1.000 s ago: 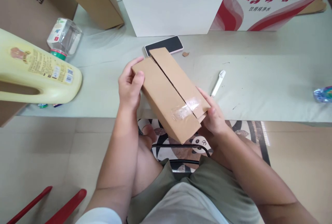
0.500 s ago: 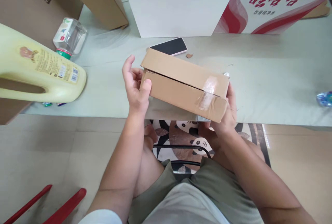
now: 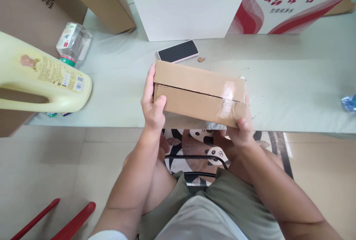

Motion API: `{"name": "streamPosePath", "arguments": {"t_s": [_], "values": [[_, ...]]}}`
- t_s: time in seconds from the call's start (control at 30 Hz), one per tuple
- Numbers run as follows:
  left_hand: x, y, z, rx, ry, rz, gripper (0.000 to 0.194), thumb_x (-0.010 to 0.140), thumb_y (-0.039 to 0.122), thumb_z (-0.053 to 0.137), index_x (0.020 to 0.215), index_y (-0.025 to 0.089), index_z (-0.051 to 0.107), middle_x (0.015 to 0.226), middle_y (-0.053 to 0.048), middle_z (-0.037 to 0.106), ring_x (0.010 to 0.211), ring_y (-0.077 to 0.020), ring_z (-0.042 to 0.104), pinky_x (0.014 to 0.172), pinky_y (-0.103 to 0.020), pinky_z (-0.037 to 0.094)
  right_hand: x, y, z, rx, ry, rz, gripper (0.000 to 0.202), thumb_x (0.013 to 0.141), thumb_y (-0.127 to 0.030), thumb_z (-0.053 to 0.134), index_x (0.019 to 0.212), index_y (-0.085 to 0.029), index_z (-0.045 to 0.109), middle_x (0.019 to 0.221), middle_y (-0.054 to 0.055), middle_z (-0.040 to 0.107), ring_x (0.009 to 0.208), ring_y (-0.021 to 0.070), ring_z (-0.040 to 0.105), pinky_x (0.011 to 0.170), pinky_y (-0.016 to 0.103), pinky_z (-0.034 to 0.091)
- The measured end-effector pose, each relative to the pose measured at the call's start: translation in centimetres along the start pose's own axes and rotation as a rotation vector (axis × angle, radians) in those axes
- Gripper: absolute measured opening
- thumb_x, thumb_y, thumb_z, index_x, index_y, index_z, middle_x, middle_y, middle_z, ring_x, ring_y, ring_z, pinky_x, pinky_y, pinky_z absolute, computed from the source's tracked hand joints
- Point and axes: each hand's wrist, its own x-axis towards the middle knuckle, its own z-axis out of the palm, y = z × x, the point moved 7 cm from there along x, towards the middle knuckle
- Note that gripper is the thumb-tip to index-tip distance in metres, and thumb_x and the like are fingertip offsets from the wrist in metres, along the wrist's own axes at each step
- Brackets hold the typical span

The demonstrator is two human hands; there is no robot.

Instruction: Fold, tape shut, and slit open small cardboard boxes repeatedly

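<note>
Between my two hands is a brown cardboard box (image 3: 194, 99), tilted slightly down to the right, at the table's near edge. A dark slit runs along the seam between its flaps, and a strip of clear tape (image 3: 227, 99) crosses that seam near the right end. My left hand (image 3: 152, 102) grips the left end, thumb on the near face and fingers behind the far corner. My right hand (image 3: 243, 127) clasps the right end, with its thumb at the near corner; most of its fingers are hidden by the box.
A phone (image 3: 178, 51) and a small brown scrap (image 3: 201, 59) lie beyond the box on the cloth-covered table (image 3: 292, 84). White (image 3: 189, 6) and red-and-white (image 3: 283, 10) cartons stand behind. At left are a yellow jug (image 3: 55, 76) and a clear bottle (image 3: 75, 41); a blue-tinted bottle (image 3: 349, 103) lies right.
The box has levelled out a little, its left end coming down. My left fingers have closed around its left end, and my right thumb has come onto the near corner.
</note>
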Motion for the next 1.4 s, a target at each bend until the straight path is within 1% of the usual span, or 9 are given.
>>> {"name": "streamPosePath", "arguments": {"t_s": [0.17, 0.33, 0.57, 0.67, 0.8, 0.93, 1.17, 1.3, 1.4], "values": [[0.0, -0.7, -0.3, -0.061, -0.006, 0.028, 0.064, 0.091, 0.066, 0.050, 0.147, 0.035, 0.051, 0.158, -0.001, 0.050, 0.154, -0.0326, 0.039, 0.129, -0.050, 0.033, 0.5, -0.8, -1.4, 0.065, 0.025, -0.055, 0.080, 0.083, -0.085, 0.036, 0.148, -0.039, 0.046, 0.154, 0.002, 0.051, 0.155, 0.0307, 0.038, 0.125, 0.054, 0.038], [0.2, -1.4, -0.3, -0.086, 0.038, 0.087, 0.066, 0.090, 0.067, 0.050, 0.149, 0.037, 0.046, 0.158, -0.002, 0.048, 0.154, -0.0335, 0.038, 0.128, -0.053, 0.033, 1.8, 0.0, -5.8, -0.489, 0.216, 0.051, 0.045, 0.092, -0.056, 0.051, 0.123, -0.029, 0.068, 0.132, 0.011, 0.061, 0.131, 0.0322, 0.056, 0.114, 0.057, 0.044], [0.5, -1.7, -0.4, 0.008, 0.078, 0.084, 0.046, 0.091, 0.059, 0.049, 0.124, 0.031, 0.066, 0.154, -0.002, 0.052, 0.151, -0.0312, 0.041, 0.130, -0.049, 0.027, 2.1, 2.4, -9.3, -1.016, 0.124, 0.354, 0.014, 0.081, -0.034, 0.060, 0.081, -0.021, 0.065, 0.093, 0.011, 0.063, 0.083, 0.0260, 0.059, 0.081, 0.047, 0.051], [0.8, -1.7, -0.3, -0.031, 0.071, 0.094, 0.043, 0.091, 0.055, 0.050, 0.124, 0.032, 0.066, 0.153, -0.001, 0.054, 0.150, -0.0296, 0.042, 0.130, -0.048, 0.026, 1.4, 2.5, -11.1, -0.839, 0.237, 0.410, 0.020, 0.076, -0.032, 0.067, 0.092, -0.022, 0.060, 0.084, 0.005, 0.065, 0.067, 0.0183, 0.053, 0.065, 0.037, 0.048], [0.9, -1.8, -0.2, -0.015, 0.068, 0.084, 0.044, 0.091, 0.057, 0.049, 0.123, 0.032, 0.065, 0.152, -0.001, 0.054, 0.150, -0.0297, 0.042, 0.130, -0.049, 0.026, 0.9, 3.1, -11.3, -0.146, 0.313, 0.399, 0.054, 0.074, -0.046, 0.077, 0.119, -0.026, 0.057, 0.085, -0.001, 0.067, 0.060, 0.0125, 0.054, 0.053, 0.028, 0.048], [0.7, -1.8, -0.2, -0.027, 0.067, 0.076, 0.044, 0.091, 0.058, 0.050, 0.123, 0.032, 0.065, 0.153, -0.001, 0.053, 0.150, -0.0297, 0.041, 0.131, -0.049, 0.025, 1.0, 1.9, -11.2, 0.209, 0.447, 0.240, 0.044, 0.070, -0.045, 0.085, 0.106, -0.031, 0.063, 0.095, -0.005, 0.067, 0.061, 0.0068, 0.055, 0.062, 0.026, 0.057], [-0.3, 0.2, 0.7, -0.059, 0.024, 0.132, 0.039, 0.093, 0.054, 0.052, 0.123, 0.034, 0.066, 0.152, -0.002, 0.053, 0.149, -0.0310, 0.043, 0.130, -0.052, 0.026, -0.6, -2.6, -11.6, 0.368, 0.617, 0.011, 0.037, 0.066, -0.041, 0.089, 0.082, -0.030, 0.056, 0.088, -0.007, 0.059, 0.071, 0.0093, 0.062, 0.068, 0.026, 0.058], [-0.7, 1.1, 1.6, 0.022, -0.013, 0.150, 0.044, 0.093, 0.060, 0.050, 0.124, 0.032, 0.066, 0.150, -0.003, 0.054, 0.147, -0.0313, 0.046, 0.129, -0.052, 0.028, -1.6, -5.5, -10.5, 0.360, 0.537, -0.125, 0.033, 0.067, -0.040, 0.090, 0.082, -0.033, 0.061, 0.088, -0.007, 0.059, 0.058, 0.0073, 0.049, 0.052, 0.023, 0.046], [-0.8, 1.2, 2.0, 0.025, -0.016, 0.186, 0.044, 0.095, 0.058, 0.048, 0.126, 0.033, 0.065, 0.151, -0.003, 0.054, 0.146, -0.0304, 0.047, 0.129, -0.051, 0.028, -1.7, -6.5, -9.2, 0.286, 0.434, -0.192, 0.027, 0.074, -0.038, 0.085, 0.081, -0.031, 0.060, 0.088, -0.005, 0.059, 0.062, 0.0079, 0.053, 0.057, 0.025, 0.049]]}}
